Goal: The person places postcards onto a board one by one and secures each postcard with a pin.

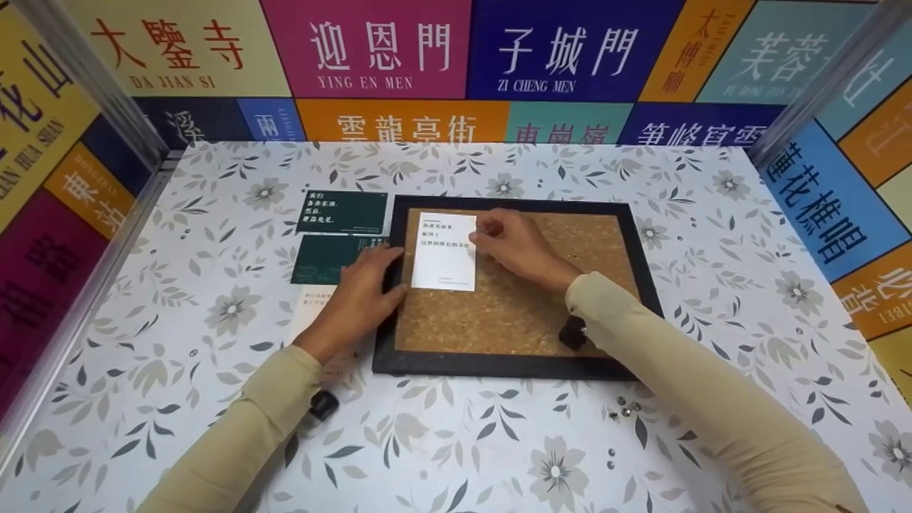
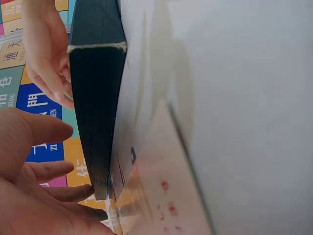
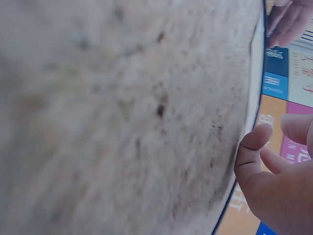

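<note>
A white card (image 1: 445, 267) with dark print lies upright at the left of a black-framed corkboard (image 1: 499, 320). My right hand (image 1: 524, 246) is over the cork at the card's right edge, its fingers bent. In the right wrist view a gap shows between the fingertips (image 3: 264, 133), with nothing visible in it. My left hand (image 1: 363, 288) rests at the frame's left side, fingers spread and loosely bent. Beside that hand lie two dark green cards, an upper card (image 1: 345, 214) and a lower card (image 1: 320, 260), and a pale card (image 1: 310, 299) with red print, partly covered by the left arm.
Several small shiny metal pieces (image 1: 627, 408) lie on the flower-patterned table (image 1: 456, 442), just below the frame's lower right corner. Panels (image 1: 385, 50) with large Chinese lettering stand around the back and sides. A black wrist camera (image 1: 324, 405) sits under the left sleeve.
</note>
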`<act>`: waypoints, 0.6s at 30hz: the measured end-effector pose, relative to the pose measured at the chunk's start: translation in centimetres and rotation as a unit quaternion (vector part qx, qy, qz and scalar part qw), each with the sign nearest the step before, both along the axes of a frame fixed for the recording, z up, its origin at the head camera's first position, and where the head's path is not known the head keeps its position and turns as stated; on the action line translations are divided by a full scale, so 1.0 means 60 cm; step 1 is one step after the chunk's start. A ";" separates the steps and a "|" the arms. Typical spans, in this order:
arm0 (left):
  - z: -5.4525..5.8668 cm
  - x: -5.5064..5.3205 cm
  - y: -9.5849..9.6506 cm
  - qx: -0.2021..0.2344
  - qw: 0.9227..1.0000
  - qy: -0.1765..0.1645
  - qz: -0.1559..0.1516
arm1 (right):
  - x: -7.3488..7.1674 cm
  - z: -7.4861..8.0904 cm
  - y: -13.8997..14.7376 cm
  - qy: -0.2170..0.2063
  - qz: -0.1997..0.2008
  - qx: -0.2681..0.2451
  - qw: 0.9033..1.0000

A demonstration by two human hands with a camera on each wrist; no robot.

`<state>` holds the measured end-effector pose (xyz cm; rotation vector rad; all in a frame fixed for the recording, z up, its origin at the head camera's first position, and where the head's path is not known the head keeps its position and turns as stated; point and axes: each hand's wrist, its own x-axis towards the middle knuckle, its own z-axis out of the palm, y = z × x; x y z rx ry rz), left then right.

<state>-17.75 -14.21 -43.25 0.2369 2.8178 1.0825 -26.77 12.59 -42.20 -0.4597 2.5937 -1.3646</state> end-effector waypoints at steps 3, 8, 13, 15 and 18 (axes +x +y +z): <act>0.000 0.001 0.001 -0.011 1.000 0.007 -0.003 | 0.014 0.014 0.016 -0.023 -0.004 -0.016 1.000; 0.000 0.001 0.003 -0.024 1.000 0.009 -0.008 | 0.038 0.036 0.051 -0.011 -0.008 -0.018 1.000; -0.001 -0.001 0.003 -0.027 1.000 0.005 -0.011 | 0.069 0.052 0.093 -0.008 -0.018 -0.023 1.000; -0.001 -0.001 0.002 -0.028 1.000 0.005 -0.012 | 0.081 0.058 0.108 -0.006 -0.021 -0.032 0.999; -0.001 -0.002 0.002 -0.028 1.000 0.003 -0.012 | 0.096 0.063 0.132 -0.001 -0.022 -0.038 0.999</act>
